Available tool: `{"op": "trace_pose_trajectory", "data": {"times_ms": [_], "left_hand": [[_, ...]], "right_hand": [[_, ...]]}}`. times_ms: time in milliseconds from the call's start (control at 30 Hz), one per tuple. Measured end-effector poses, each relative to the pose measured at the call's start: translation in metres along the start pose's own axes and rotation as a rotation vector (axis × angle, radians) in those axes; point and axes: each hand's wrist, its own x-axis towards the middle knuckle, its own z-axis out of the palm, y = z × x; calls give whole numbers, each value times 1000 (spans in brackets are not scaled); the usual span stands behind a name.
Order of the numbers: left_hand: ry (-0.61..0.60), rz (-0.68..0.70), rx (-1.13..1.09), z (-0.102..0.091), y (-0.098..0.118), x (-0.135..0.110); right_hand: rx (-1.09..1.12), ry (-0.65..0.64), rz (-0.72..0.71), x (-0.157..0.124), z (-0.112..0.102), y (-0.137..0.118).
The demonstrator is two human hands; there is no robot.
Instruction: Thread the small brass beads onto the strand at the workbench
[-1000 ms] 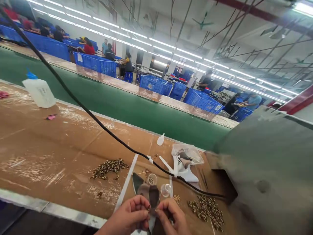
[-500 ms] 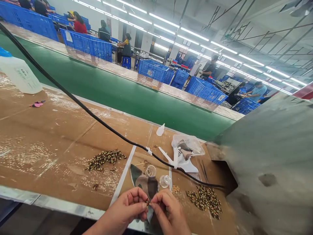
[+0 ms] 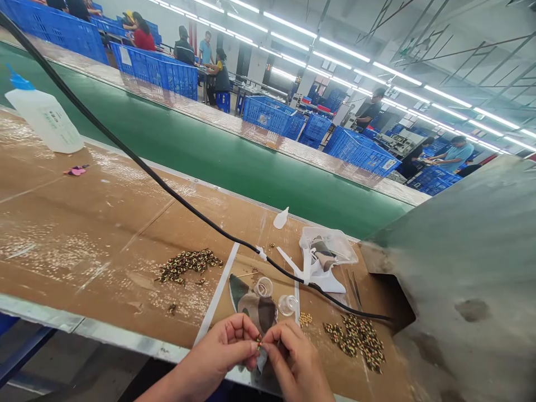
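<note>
At the table's front edge, my left hand point(image 3: 234, 345) and my right hand point(image 3: 291, 350) meet fingertip to fingertip. Both are closed in a pinch on one tiny dark piece point(image 3: 259, 343) with specks of red and green, mostly covered by the fingers. Beneath and beyond them lies a camouflage cloth point(image 3: 247, 301). Two small clear cups point(image 3: 263, 287) stand on or beside it. Just right of the cups is a cluster of gold beads point(image 3: 305, 319). A heap of small black-and-gold pieces point(image 3: 355, 340) lies to the right, another heap point(image 3: 188, 266) to the left.
A black cable point(image 3: 163, 198) crosses above the table. Tweezers point(image 3: 354, 287), a clear plastic box point(image 3: 341, 245) and a small white squeeze bottle point(image 3: 281, 218) lie behind. A large bottle point(image 3: 46, 120) stands far left, a metal housing point(image 3: 473, 268) right. People work beyond the green belt point(image 3: 201, 162).
The camera view has shifted slightly, so the table things sit a little further right. My hands stay pinched together over the cloth; the tiny piece now shows red and green specks.
</note>
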Motion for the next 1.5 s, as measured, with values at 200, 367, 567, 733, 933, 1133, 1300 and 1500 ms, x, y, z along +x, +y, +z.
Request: {"op": "trace_pose_trajectory", "data": {"times_ms": [200, 367, 567, 733, 933, 1133, 1300, 1500], "left_hand": [[19, 25, 57, 0, -3, 0], [14, 6, 60, 0, -2, 1], [34, 0, -20, 3, 0, -1], [37, 0, -99, 3, 0, -2], [37, 16, -114, 1, -5, -1], [41, 25, -94, 0, -5, 0], [40, 54, -66, 1, -4, -2], [41, 110, 69, 0, -7, -3]], "right_hand": [[-78, -3, -5, -1, -2, -3], [-59, -74, -6, 1, -5, -4], [19, 104, -16, -2, 7, -3], [9, 287, -99, -10, 19, 3], [-169, 306, -215, -20, 32, 11], [-182, 243, -270, -20, 32, 13], [-109, 255, -255, -19, 27, 10], [56, 371, 15, -17, 30, 2]]}}
